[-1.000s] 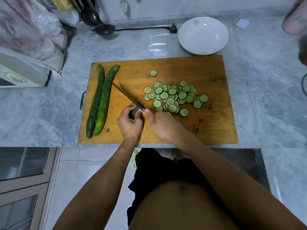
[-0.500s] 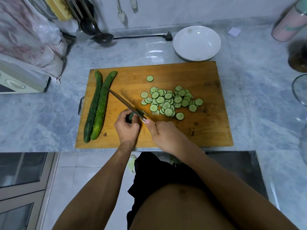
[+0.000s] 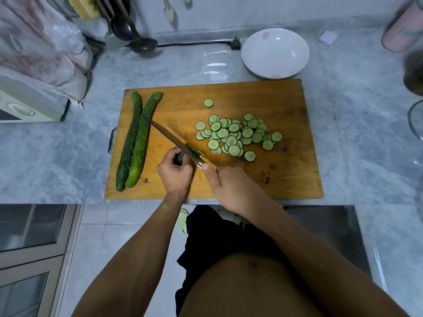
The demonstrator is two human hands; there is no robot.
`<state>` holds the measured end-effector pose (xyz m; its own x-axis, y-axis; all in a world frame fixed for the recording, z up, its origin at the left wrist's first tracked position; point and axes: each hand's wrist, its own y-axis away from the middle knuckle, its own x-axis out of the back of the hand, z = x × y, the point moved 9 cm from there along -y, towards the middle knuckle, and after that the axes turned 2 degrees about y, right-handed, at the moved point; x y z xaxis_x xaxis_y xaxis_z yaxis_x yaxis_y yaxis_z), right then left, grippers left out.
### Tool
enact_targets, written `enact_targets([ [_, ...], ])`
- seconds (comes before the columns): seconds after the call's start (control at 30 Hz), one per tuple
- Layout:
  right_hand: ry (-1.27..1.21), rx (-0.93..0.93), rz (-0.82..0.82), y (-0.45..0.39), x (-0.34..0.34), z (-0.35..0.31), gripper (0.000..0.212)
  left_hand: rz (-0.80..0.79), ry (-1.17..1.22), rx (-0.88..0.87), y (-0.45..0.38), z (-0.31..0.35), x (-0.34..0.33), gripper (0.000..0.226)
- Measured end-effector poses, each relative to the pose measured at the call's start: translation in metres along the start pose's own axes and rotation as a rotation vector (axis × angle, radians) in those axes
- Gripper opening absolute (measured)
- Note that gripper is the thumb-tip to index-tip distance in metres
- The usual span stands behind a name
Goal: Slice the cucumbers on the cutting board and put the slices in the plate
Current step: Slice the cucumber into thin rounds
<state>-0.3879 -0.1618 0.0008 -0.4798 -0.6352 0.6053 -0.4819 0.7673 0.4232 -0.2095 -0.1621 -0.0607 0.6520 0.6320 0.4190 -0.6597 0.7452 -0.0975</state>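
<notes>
Now, left hand (image 3: 175,173) curled round cucumber stub (image 3: 180,157) at board (image 3: 286,179) near-centre, right hand (image 3: 231,187) gripping knife (image 3: 170,137) w/ blade on stub, slices (image 3: 238,136) piled centre-right, 2 whole cucumbers (image 3: 135,140) left, plate (image 3: 275,52) far.

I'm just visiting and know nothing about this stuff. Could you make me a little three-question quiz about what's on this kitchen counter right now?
1. True or false: the white plate already holds cucumber slices.
2. How many whole cucumbers lie at the left of the cutting board?
3. Which hand holds the knife? A) left hand B) right hand C) neither

Key:
1. False; the plate has no slices in it, and the cucumber slices lie on the board.
2. Two.
3. B; the left hand grips the short cucumber end being cut.
</notes>
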Motion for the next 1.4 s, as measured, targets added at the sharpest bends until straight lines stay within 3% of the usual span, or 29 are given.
enact_targets([
  [0.43, 0.018, 0.035, 0.0, -0.01, 0.001, -0.007, 0.067, 0.009, 0.028, 0.002, 0.0, 0.0, 0.002, 0.009],
  [0.8, 0.006, -0.048, -0.026, -0.046, -0.023, 0.004, 0.067, -0.006, 0.024, -0.014, 0.001, 0.001, 0.001, 0.021],
  [1.4, 0.038, 0.049, 0.041, -0.017, 0.002, -0.003, 0.07, -0.06, 0.051, -0.059, 0.001, -0.001, -0.002, 0.024],
])
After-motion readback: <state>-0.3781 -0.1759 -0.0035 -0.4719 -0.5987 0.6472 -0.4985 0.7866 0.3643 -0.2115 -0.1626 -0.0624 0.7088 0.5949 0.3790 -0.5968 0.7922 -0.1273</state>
